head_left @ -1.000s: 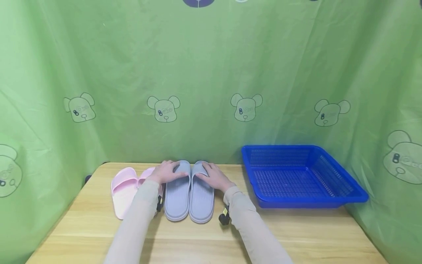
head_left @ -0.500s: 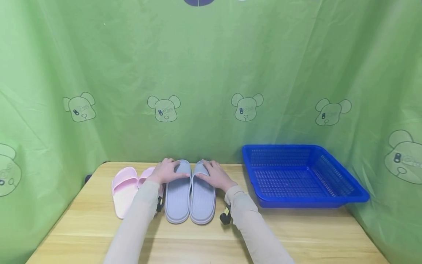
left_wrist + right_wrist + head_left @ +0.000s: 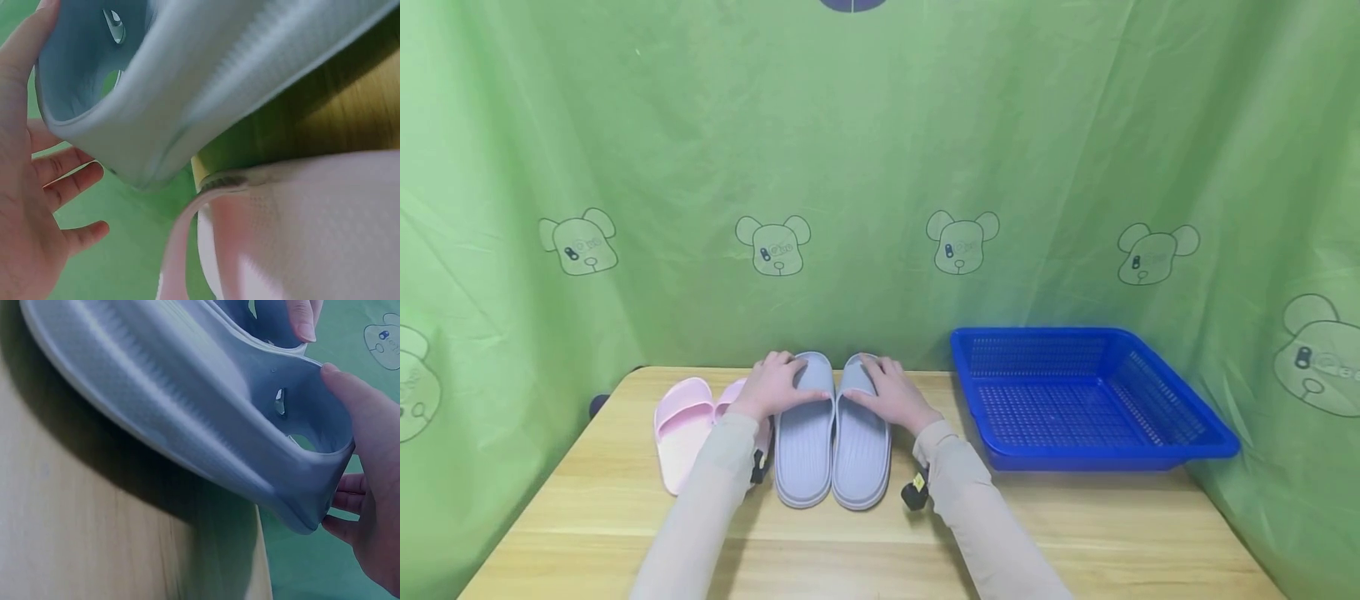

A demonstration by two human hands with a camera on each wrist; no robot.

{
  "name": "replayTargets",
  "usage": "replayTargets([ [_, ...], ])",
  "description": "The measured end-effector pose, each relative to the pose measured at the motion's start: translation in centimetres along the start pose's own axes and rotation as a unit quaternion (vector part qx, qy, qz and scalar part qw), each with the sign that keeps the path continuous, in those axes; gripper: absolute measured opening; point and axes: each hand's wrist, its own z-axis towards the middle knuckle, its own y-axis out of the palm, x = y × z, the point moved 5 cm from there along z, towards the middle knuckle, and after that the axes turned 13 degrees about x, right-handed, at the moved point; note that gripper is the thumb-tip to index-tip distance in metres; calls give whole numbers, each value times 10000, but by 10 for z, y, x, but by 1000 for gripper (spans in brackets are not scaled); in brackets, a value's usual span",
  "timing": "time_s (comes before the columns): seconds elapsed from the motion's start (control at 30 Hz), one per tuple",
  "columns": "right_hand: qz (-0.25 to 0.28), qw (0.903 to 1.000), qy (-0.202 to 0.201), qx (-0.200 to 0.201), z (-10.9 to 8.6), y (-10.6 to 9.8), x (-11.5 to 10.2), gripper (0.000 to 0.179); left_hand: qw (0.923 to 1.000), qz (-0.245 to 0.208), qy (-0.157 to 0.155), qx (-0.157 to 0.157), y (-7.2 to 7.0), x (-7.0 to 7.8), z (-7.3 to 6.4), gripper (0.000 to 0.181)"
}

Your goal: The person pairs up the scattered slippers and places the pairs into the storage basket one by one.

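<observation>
Two grey slippers lie side by side, toes away from me. My left hand [image 3: 767, 387] grips the toe end of the left grey slipper [image 3: 803, 462], thumb over its strap. On the right grey slipper [image 3: 861, 462], my right hand [image 3: 898, 396] has the same hold; in the right wrist view its thumb is on the strap [image 3: 300, 462] and its other fingers [image 3: 340, 528] reach round the toe. Both toes are tilted up, with shadow beneath, while the heels stay low by the table. Beside the left forearm is a pair of pink slippers [image 3: 679, 446], partly hidden by that arm.
A blue plastic basket [image 3: 1097, 457] with perforated walls stands on the right part of the wooden table [image 3: 850, 554]. Behind and on both sides hangs a green curtain [image 3: 865, 125] printed with bear heads. The table's back edge runs just under the grey toes.
The toe ends of both grey slippers have risen a little, and both hands have moved up with them. The pink slippers and the basket stay where they were.
</observation>
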Motion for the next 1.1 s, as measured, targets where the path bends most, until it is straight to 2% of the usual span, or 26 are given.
replayTargets([
  [0.37, -103, 9999, -13, 63, -3, -13, -6, 91, 9997, -113, 6, 235, -9, 3, -4, 99],
  [0.57, -6, 9998, -26, 204, -5, -23, -10, 91, 9989, -260, -145, 348, -14, 3, -7, 102],
  [1.1, -19, 9979, -170, 629, -13, -41, -15, 91, 9956, -420, -401, 732, -28, 0, -25, 103],
])
